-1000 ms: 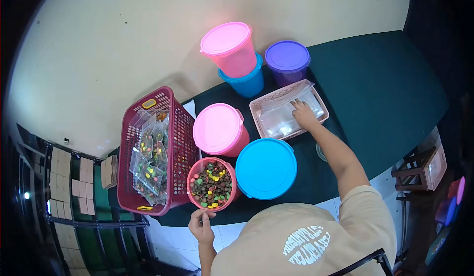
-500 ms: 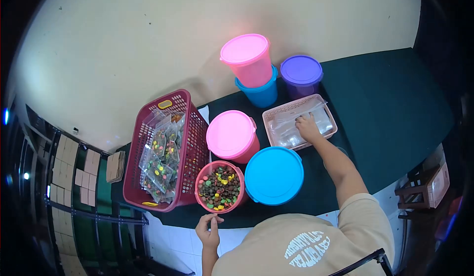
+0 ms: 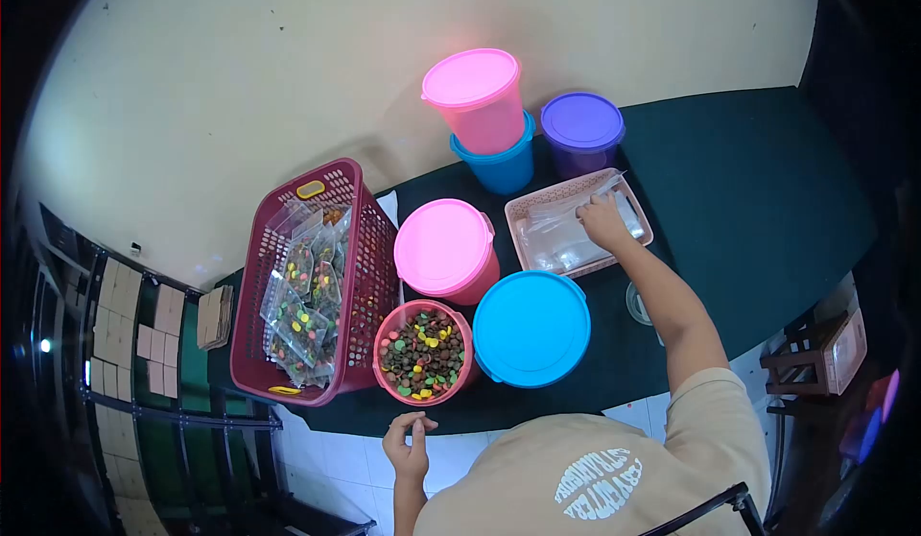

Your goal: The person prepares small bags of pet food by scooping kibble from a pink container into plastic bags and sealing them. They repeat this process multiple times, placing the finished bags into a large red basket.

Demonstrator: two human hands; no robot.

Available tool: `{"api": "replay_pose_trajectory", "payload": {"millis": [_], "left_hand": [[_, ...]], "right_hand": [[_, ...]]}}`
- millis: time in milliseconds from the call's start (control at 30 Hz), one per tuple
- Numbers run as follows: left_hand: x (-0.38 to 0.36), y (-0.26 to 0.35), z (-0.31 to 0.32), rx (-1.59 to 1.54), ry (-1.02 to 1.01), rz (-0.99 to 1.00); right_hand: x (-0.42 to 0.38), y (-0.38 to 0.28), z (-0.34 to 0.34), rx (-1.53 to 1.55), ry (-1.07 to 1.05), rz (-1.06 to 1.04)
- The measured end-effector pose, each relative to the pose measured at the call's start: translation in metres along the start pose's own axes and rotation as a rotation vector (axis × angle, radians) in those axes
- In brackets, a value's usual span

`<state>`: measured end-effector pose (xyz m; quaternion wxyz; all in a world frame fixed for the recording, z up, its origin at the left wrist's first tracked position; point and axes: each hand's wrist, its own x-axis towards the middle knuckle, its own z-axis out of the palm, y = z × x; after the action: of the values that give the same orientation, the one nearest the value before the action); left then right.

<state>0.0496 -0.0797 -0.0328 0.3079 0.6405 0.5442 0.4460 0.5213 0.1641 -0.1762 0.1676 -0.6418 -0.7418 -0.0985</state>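
My right hand (image 3: 602,223) reaches into the pale pink basket (image 3: 581,269) on the right, fingers closed on a clear plastic bag (image 3: 606,187) whose end rises toward the basket's far corner. More clear plastic bags (image 3: 558,244) lie beneath it. My left hand (image 3: 409,448) is near the table's front edge, just below an uncovered pink tub (image 3: 467,352). Its fingers are curled in a loose pinch and nothing shows in them. Brown, green, yellow and pink candies (image 3: 422,354) fill that tub.
A maroon laundry basket (image 3: 363,306) holds several filled candy bags (image 3: 307,310). Lidded tubs stand nearby: pink (image 3: 444,246), blue (image 3: 532,329), purple (image 3: 582,123), and a pink one (image 3: 475,90) stacked on a blue one (image 3: 504,166). A round clear object (image 3: 637,304) lies under my right forearm.
My right hand has curled its fingers onto a plastic bag and drawn it slightly, its end now tilted up. The left hand stays about where it was. The whole view has shifted slightly.
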Motion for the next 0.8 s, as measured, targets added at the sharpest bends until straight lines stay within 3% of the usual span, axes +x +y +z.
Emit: {"api": "replay_pose_trajectory", "payload": {"millis": [133,267,333,533,667,800], "left_hand": [[-0.004,-0.002,-0.003,0.059,-0.017,0.020],[-0.011,0.005,-0.005,0.023,-0.008,-0.028],[-0.014,0.004,-0.006,0.006,-0.004,-0.042],[-0.016,-0.002,-0.010,0.056,-0.038,0.010],[-0.012,0.000,-0.005,-0.013,-0.061,-0.011],[-0.001,0.005,-0.003,-0.050,-0.126,0.042]], "right_hand": [[-0.004,0.001,-0.003,-0.113,-0.135,-0.010],[0.002,0.001,-0.013,-0.056,-0.067,0.015],[0.005,0.005,-0.020,-0.046,-0.284,0.074],[0.012,0.020,-0.040,0.213,-0.497,0.141],[-0.006,0.025,-0.030,0.053,-0.519,0.143],[-0.035,0.005,-0.018,-0.070,-0.338,0.178]]}}
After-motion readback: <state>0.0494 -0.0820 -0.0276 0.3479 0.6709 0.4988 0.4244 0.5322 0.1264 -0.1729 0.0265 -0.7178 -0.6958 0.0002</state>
